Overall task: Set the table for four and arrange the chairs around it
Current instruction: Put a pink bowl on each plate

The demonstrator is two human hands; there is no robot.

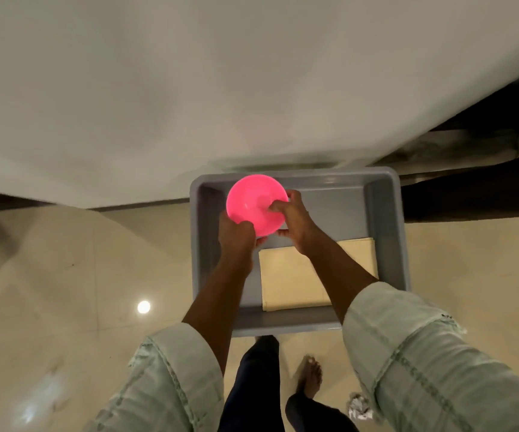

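A bright pink round plate (252,201) is held over a grey plastic tub (386,232) on the floor. My left hand (236,233) grips the plate's near left rim. My right hand (292,218) holds its right side, thumb on top and fingers under it. Something white shows just under the plate's right edge; I cannot tell what it is. Folded beige cloths (289,282) lie flat in the tub's near half. The table under a white cloth (189,88) fills the upper view, its edge right above the tub.
The tub stands on a glossy beige tiled floor (80,291) by the table's edge. My bare foot (309,377) and dark trouser legs are just behind the tub. A crumpled shiny wrapper (358,406) lies on the floor at the lower right. Dark space runs under the table at right.
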